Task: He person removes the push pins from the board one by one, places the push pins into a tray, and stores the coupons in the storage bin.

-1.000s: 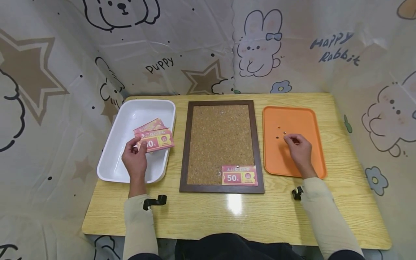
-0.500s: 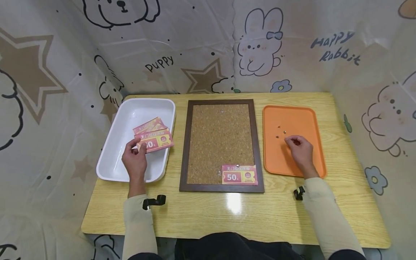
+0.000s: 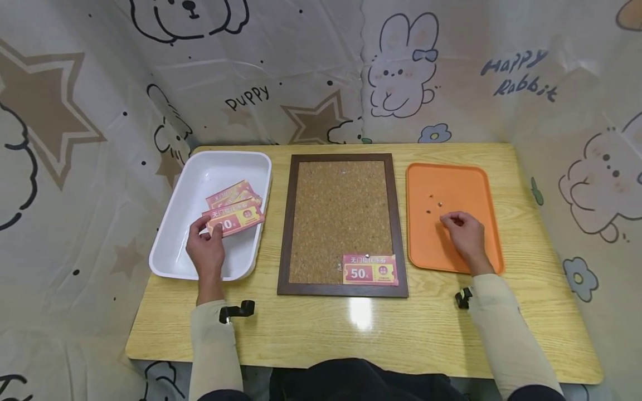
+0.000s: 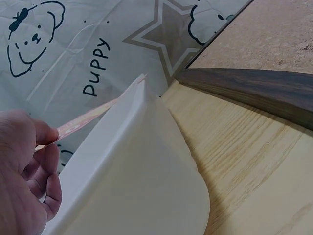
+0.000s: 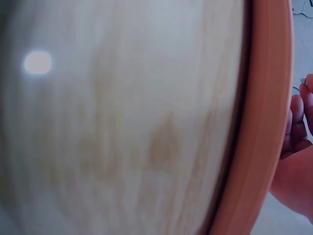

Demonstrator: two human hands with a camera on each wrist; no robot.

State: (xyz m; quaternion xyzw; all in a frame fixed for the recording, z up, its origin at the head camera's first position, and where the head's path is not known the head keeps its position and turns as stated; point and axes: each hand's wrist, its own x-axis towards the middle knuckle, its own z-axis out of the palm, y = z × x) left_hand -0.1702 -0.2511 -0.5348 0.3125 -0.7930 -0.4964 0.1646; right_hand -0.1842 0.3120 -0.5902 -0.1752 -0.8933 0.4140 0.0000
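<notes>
My left hand (image 3: 205, 250) pinches a pink and yellow coupon (image 3: 243, 216) over the white bin (image 3: 170, 245); the left wrist view catches this coupon nearly edge-on. Other pink coupons (image 3: 227, 195) show fanned out just behind it. Over the orange tray (image 3: 451, 177), my right hand (image 3: 466, 238) has thumb and finger together on a small silvery thumbtack (image 5: 303, 81), its tip peeking out in the right wrist view. Three small tacks (image 3: 439, 204) lie on the tray beyond the fingertips. A 50 coupon (image 3: 370, 270) is fixed by a tack at the cork board's lower right corner.
Between bin and tray lies the cork board (image 3: 341, 217) in its raised dark brown frame (image 3: 285, 234). All rest on a light wooden table (image 3: 321, 334). A printed curtain (image 3: 311, 67) closes off the back and sides.
The held coupon has shifted slightly left and tilted, uncovering more of those behind. My right hand has drawn back a little toward me, away from the loose tacks.
</notes>
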